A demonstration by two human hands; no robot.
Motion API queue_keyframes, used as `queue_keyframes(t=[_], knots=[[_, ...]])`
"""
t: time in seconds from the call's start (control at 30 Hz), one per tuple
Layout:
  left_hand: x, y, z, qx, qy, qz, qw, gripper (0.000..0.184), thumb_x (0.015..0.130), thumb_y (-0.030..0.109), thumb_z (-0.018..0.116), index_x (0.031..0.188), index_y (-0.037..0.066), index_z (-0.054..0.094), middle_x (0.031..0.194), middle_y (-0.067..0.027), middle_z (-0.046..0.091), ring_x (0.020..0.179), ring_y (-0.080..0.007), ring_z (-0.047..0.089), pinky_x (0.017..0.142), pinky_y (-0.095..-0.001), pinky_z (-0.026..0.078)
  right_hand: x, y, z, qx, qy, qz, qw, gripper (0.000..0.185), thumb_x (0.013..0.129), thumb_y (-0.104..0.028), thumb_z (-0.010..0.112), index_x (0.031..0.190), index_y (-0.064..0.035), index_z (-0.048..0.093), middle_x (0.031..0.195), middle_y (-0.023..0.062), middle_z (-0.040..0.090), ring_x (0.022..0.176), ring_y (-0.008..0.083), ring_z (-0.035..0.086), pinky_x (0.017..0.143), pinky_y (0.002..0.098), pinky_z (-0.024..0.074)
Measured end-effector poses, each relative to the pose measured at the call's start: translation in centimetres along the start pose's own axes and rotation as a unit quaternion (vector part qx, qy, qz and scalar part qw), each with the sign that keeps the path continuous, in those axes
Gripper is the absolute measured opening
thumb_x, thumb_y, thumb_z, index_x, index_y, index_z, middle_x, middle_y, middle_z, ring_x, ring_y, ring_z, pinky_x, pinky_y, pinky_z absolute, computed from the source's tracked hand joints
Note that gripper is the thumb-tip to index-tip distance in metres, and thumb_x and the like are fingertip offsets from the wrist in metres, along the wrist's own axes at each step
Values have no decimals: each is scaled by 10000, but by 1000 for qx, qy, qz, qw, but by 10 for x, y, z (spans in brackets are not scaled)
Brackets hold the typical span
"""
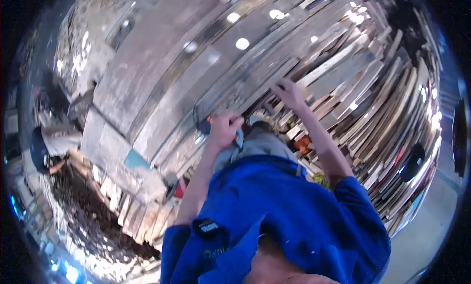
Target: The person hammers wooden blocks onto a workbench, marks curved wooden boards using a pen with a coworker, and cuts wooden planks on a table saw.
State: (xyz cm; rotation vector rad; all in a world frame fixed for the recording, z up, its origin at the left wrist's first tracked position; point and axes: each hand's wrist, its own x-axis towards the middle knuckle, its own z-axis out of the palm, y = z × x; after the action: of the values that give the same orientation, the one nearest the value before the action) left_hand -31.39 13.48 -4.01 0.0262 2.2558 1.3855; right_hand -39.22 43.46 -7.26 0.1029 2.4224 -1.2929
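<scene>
My left hand (pixel 225 130) is closed around a tool with a blue handle (pixel 239 137); a small orange part (pixel 209 119) shows at its other side. It is just in front of my waist, at the near edge of a worn grey work surface (pixel 171 95). Further right and forward, my right hand (pixel 289 94) has its fingers curled together near the end of a long dark strip (pixel 265 95). Whether anything is between those fingers is too small to make out.
Many long wooden strips (pixel 378 105) lie stacked on the right. Short wood pieces (pixel 140 218) stand in a row at the lower left. Another person (pixel 60 139) is at the far left. A dark object (pixel 412 163) rests over the strips at the right.
</scene>
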Motion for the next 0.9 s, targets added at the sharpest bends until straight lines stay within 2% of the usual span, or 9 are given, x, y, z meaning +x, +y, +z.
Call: queue_keyframes(t=[0.07, 0.13, 0.23, 0.5, 0.6, 0.67, 0.73, 0.8, 0.9], knots=[[-3, -20, -13, 4, 45, -20, 999, 338, 943, 334, 693, 1032, 9, 711, 870, -158, 735, 815, -283, 717, 752, -388, 536, 21, 22, 43, -88, 18, -44, 995, 286, 933, -264, 685, 1035, 4, 696, 807, 185, 697, 739, 233, 703, 663, 391, 523], [-19, -37, -20, 3, 82, -41, 996, 331, 933, 328, 702, 1044, 16, 715, 904, -157, 738, 809, -288, 712, 753, -391, 536, 23, 27, 84, -175, 9, -46, 984, 332, 933, -328, 665, 1042, -16, 701, 889, 241, 721, 842, 418, 719, 723, 481, 543], [-47, -66, -29, -39, 119, 8, 992, 283, 937, 300, 714, 1024, 30, 717, 888, -117, 725, 762, -230, 701, 720, -371, 545, 36, 9, 123, -204, -28, 6, 979, 368, 923, -385, 665, 1064, -47, 706, 958, 261, 714, 956, 491, 673, 802, 547, 536], [-104, -107, -34, -145, 123, -99, 977, 196, 950, 199, 734, 965, 6, 697, 803, -55, 705, 713, -102, 660, 651, -282, 529, 49, 14, 117, -288, -1, -32, 957, 365, 955, -397, 629, 1206, -146, 714, 970, 231, 726, 946, 445, 698, 818, 542, 553], [-109, -112, -31, -103, 138, -65, 983, 190, 966, 197, 724, 969, 9, 699, 788, -39, 702, 706, -102, 659, 655, -283, 530, 49, 24, 122, -258, 150, -136, 945, 365, 967, -395, 614, 1198, -130, 713, 975, 233, 730, 948, 449, 694, 806, 539, 553], [-109, -108, -29, -97, 142, -54, 984, 182, 974, 195, 719, 970, 14, 701, 786, -31, 701, 708, -100, 659, 657, -284, 531, 30, 6, 125, -286, 74, 48, 954, 364, 973, -395, 615, 1198, -126, 710, 968, 227, 730, 905, 412, 725, 788, 505, 564], [-107, -96, -27, -261, 114, -124, 951, 178, 973, 199, 723, 954, 22, 706, 800, -22, 704, 708, -96, 652, 655, -283, 527, -6, -14, 134, -192, -82, -20, 978, 337, 1004, -367, 630, 1138, -69, 713, 965, 178, 744, 811, 296, 737, 744, 421, 584], [-99, -103, -19, -241, 113, -94, 959, 176, 972, 199, 724, 950, 25, 703, 805, -14, 704, 708, -88, 646, 655, -274, 524, -54, -36, 155, 13, -261, 48, 964, 283, 1028, -301, 646, 1076, -29, 707, 955, 102, 733, 799, 161, 699, 719, 332, 587], [-91, -100, -18, -238, 91, -94, 962, 172, 970, 198, 726, 945, 29, 699, 813, -5, 703, 708, -76, 638, 655, -260, 519, -93, -65, 166, 106, -345, 12, 933, 243, 1040, -251, 645, 1048, -14, 700, 926, 54, 717, 817, 111, 678, 719, 288, 583]])
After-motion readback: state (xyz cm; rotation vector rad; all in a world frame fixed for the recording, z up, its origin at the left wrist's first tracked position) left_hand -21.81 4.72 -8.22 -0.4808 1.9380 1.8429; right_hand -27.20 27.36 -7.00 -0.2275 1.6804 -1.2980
